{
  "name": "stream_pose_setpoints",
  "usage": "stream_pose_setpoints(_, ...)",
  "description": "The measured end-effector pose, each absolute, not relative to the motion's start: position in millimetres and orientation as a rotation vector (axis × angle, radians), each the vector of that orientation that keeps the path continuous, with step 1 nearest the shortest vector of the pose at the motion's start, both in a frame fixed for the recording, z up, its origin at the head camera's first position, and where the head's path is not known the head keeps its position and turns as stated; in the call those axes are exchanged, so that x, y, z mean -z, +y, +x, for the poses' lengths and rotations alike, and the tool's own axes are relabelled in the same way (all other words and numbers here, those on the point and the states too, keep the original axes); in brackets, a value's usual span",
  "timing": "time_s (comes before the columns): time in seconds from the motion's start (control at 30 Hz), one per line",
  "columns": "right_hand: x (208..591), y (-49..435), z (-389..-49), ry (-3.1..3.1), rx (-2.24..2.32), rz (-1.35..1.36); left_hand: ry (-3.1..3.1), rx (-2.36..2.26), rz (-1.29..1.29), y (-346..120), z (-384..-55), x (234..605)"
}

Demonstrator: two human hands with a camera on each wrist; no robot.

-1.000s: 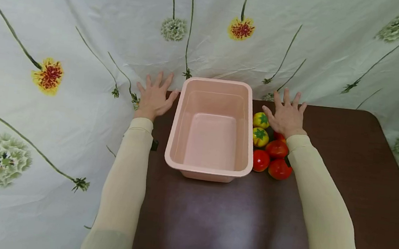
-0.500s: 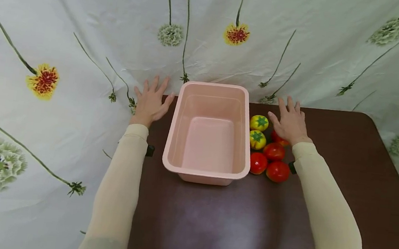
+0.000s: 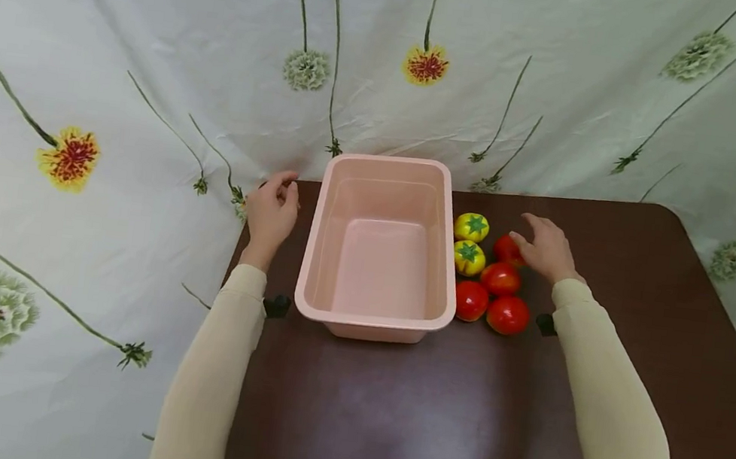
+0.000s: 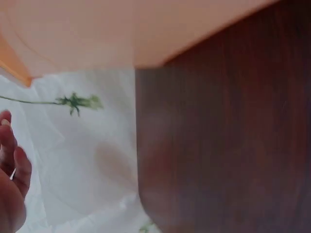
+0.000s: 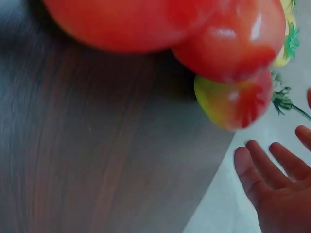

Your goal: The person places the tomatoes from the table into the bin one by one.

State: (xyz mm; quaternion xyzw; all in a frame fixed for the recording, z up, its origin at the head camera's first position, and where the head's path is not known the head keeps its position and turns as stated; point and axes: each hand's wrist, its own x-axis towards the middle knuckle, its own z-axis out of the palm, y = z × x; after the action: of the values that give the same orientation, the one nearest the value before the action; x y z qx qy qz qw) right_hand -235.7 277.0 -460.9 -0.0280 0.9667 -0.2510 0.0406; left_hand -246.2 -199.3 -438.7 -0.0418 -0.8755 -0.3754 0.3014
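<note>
Landmark for all positions: the pink rectangular basin (image 3: pixel 373 319), upright on the dark brown wood-grain tabletop (image 3: pixel 415 417). A glossy bare stretch of that surface lies in front of the basin. Two cream sleeves enter from the near edge, the left sleeve (image 3: pixel 207 385) passing to the left of the basin and the right sleeve (image 3: pixel 613 409) well to its right. A small black fitting shows at each wrist, the left fitting (image 3: pixel 276 305) just beside the basin's near left corner.

At the basin's right side, near end, sit two glossy red fruits: the inner one (image 3: pixel 471 301) just beside the rim, the outer one (image 3: pixel 507 315) next to it. Behind them is a third red fruit (image 3: pixel 501 278). Along the basin's right rim stand two yellow fruits with green star-shaped tops, a nearer one (image 3: pixel 469 258) and a farther one (image 3: pixel 474 227). Contact with the basin wall below the rim cannot be determined.

Right of these is the far red fruit (image 3: pixel 509 249), showing a yellow-green flank in the right wrist view. Beside it, apart, the right hand (image 3: pixel 548 248) has its fingers spread and holds nothing. Left of the basin's far half, the left hand (image 3: pixel 270 215) has its fingers loosely bent and holds nothing.

Behind the basin hangs white cloth (image 3: pixel 181 11) printed with dandelions and yellow-red flowers.
</note>
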Motion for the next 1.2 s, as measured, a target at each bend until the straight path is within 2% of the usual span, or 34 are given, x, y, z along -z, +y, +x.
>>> stream_pose_setpoints(0.2, 479, 283, -235, 2.894, 0.834, -0.05, -2.216, 1.503, -0.242, -180, -207, 434)
stream_pose_setpoints(0.33, 490, 287, -231, 2.881, 0.864, -0.004, -2.092, 1.713, -0.272, -171, -180, 451)
stream_pose_setpoints(0.53, 498, 287, -226, 2.809, 0.961, 0.064, -1.77, 2.04, -0.383, -163, -166, 483)
stream_pose_setpoints(0.77, 504, 283, -222, 2.701, 1.129, 0.206, -1.705, 2.176, -0.511, -163, -160, 492)
stream_pose_setpoints(1.07, 514, 289, -218, 2.627, 1.321, 0.325, -1.654, 2.359, -0.399, -161, -132, 491)
stream_pose_setpoints(1.2, 516, 288, -218, 2.588, 1.405, 0.35, -1.669, 2.384, -0.195, -161, -116, 488)
